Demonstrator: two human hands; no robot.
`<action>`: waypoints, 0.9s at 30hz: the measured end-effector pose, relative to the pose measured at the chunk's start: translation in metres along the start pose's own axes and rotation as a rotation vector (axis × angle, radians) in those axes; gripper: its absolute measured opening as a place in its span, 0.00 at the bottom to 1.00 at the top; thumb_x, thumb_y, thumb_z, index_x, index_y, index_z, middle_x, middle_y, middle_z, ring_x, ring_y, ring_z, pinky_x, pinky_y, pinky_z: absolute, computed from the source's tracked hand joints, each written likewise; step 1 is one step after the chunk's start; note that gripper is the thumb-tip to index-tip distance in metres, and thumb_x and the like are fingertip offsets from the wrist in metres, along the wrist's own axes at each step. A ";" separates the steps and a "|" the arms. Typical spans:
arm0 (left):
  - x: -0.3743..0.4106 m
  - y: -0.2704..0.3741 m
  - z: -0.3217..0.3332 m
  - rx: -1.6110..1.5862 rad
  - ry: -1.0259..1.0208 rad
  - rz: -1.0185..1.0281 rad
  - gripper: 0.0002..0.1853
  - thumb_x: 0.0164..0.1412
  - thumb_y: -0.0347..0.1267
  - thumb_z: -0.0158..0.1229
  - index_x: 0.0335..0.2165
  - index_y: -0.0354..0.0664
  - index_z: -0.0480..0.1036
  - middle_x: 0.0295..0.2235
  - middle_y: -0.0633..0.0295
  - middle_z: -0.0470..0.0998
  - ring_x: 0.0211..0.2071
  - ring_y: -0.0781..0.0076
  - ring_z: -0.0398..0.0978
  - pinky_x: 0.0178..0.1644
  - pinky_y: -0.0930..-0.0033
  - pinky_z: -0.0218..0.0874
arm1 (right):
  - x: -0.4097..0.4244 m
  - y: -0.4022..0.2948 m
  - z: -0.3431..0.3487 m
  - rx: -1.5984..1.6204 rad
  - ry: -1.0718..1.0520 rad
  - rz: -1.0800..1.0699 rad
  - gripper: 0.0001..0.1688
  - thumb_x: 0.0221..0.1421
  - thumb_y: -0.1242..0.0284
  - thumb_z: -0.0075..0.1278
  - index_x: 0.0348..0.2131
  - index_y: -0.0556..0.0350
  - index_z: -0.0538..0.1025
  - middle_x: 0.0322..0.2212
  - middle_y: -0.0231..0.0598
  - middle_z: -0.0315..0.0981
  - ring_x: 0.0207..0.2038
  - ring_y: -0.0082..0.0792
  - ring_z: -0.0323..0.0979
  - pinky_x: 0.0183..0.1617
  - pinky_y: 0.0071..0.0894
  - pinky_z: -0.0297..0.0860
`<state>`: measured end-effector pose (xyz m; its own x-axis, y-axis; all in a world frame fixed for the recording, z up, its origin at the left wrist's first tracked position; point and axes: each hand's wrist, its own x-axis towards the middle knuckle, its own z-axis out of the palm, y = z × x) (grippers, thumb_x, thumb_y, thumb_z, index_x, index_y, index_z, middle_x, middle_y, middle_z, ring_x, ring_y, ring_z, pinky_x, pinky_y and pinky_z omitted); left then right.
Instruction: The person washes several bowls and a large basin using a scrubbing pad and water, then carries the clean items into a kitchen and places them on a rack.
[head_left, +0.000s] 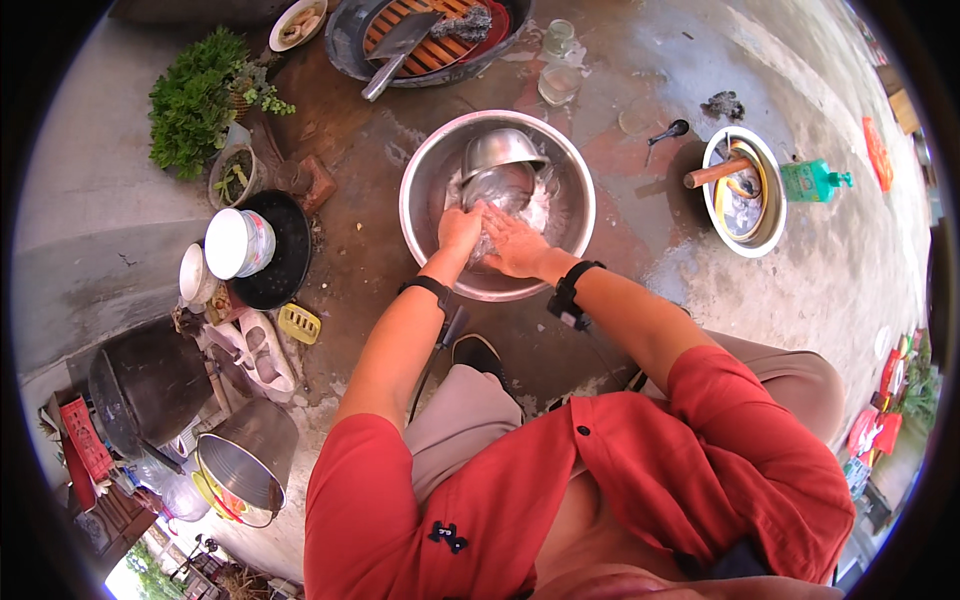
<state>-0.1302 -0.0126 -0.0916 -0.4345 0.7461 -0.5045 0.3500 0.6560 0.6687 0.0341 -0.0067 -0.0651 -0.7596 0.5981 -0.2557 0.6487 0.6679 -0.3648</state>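
Note:
A wide metal basin (412, 217) stands on the wet floor, with water in it. Inside it a metal bowl (499, 148) lies tilted on its side, and a second shiny round metal piece (504, 187) shows just below it. My left hand (460, 229) reaches into the basin at the lower edge of that piece, and its fingertips are partly hidden in water and glare. Close beside it, my right hand (517, 244) is spread flat, fingers pointing up and left. Whether either hand grips anything is unclear.
A dark tub (346, 56) holding a cleaver (401, 45) and an orange slatted rack stands beyond the basin. Glass jars (559, 82) and a black spoon (667, 131) lie to the right, near a metal bowl (776, 202) and a green pump bottle (808, 181). Stacked white bowls (232, 244) are left.

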 end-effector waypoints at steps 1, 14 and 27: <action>-0.005 0.007 -0.006 0.073 0.001 -0.040 0.27 0.52 0.41 0.57 0.45 0.30 0.69 0.38 0.36 0.76 0.43 0.42 0.74 0.48 0.53 0.64 | -0.002 0.009 -0.010 -0.118 -0.074 -0.107 0.53 0.51 0.54 0.54 0.66 0.52 0.46 0.67 0.38 0.35 0.69 0.43 0.32 0.71 0.43 0.33; -0.007 0.019 -0.026 -0.275 -0.305 -0.213 0.25 0.49 0.22 0.47 0.49 0.35 0.65 0.36 0.49 0.76 0.31 0.58 0.77 0.27 0.63 0.71 | -0.003 -0.004 -0.018 -0.409 -0.164 0.145 0.33 0.59 0.61 0.37 0.58 0.64 0.63 0.65 0.48 0.46 0.68 0.42 0.39 0.70 0.46 0.31; -0.038 0.021 -0.009 -0.706 -0.099 -0.206 0.26 0.54 0.39 0.56 0.51 0.44 0.63 0.42 0.58 0.72 0.42 0.65 0.71 0.36 0.62 0.69 | -0.001 -0.032 -0.006 0.329 0.228 -0.027 0.32 0.51 0.74 0.48 0.56 0.58 0.65 0.56 0.47 0.64 0.64 0.47 0.52 0.67 0.48 0.46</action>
<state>-0.1135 -0.0288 -0.0537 -0.3456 0.6444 -0.6822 -0.3622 0.5790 0.7304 0.0142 -0.0256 -0.0478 -0.7222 0.6898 -0.0505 0.5509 0.5296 -0.6450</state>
